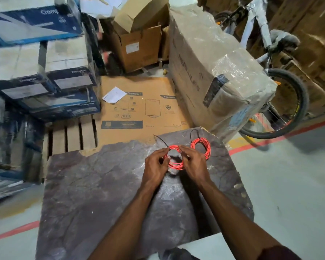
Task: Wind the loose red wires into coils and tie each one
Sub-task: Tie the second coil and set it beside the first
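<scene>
A red wire coil (174, 163) hangs just above the dark stone slab (105, 184) between both hands. My left hand (155, 166) pinches the coil's left side, where a thin black tie (160, 141) sticks out up and to the left. My right hand (192, 162) holds the coil's right side with curled fingers. A second red wire coil (202, 147) lies on the slab just right of my right hand, with a black tie loop (194, 134) at its top.
A flat Crompton carton (139, 109) lies behind the slab, with a white paper (114, 94) on it. Stacked blue boxes (41, 72) stand at the left. A plastic-wrapped carton (214, 72) and a bicycle (281, 102) are at the right. A grey floor with a red line (270, 141) surrounds the slab.
</scene>
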